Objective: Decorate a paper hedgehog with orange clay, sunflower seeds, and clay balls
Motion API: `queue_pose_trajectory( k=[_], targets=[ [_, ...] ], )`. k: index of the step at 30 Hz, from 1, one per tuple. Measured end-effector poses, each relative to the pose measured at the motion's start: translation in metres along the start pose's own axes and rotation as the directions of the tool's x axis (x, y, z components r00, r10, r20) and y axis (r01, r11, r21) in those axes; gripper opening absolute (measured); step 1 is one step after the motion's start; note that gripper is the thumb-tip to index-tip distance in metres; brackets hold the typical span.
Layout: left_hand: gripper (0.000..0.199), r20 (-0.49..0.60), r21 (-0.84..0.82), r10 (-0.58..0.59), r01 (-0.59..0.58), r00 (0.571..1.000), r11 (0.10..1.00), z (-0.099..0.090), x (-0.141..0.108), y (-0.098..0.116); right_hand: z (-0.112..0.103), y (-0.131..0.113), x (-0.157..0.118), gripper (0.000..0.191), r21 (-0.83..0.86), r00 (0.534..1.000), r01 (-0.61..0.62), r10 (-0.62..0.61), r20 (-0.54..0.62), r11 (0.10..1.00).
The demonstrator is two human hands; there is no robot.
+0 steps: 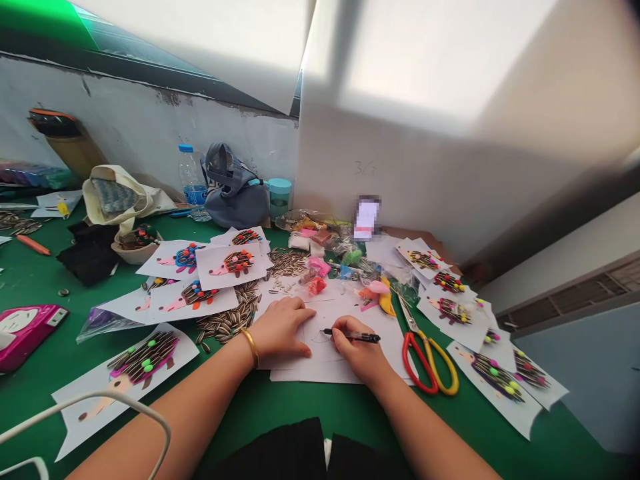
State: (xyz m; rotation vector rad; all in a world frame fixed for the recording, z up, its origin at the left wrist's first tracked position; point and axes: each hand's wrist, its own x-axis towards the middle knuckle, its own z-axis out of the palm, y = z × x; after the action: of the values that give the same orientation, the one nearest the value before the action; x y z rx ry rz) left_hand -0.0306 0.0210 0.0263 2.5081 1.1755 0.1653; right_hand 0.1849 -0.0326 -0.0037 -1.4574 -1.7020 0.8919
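My right hand is closed around a black pen, its tip on a sheet of white paper that carries a few thin drawn lines. Flat on the left part of that paper rests my left hand, fingers apart, a gold bangle on its wrist. Scissors with one red and one yellow handle lie just right of the paper. Striped sunflower seeds are heaped beside my left wrist. Beyond the paper are bags of coloured clay.
Hedgehog cards made with seeds lie to the left and right. Along the wall stand a water bottle, a grey-blue bag and a teal-lidded cup. A phone leans on the white board. A white cable crosses the lower left.
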Motion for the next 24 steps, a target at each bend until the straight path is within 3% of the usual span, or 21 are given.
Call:
queue_pose_trajectory(
  k=[24],
  targets=[
    [0.081, 0.022, -0.008, -0.017, 0.018, 1.0, 1.0, -0.0031, 0.0001, 0.0023, -0.0007, -0.0029, 0.0011, 0.012, -0.006, 1.0, -0.027, 0.028, 0.012, 1.0]
  ],
)
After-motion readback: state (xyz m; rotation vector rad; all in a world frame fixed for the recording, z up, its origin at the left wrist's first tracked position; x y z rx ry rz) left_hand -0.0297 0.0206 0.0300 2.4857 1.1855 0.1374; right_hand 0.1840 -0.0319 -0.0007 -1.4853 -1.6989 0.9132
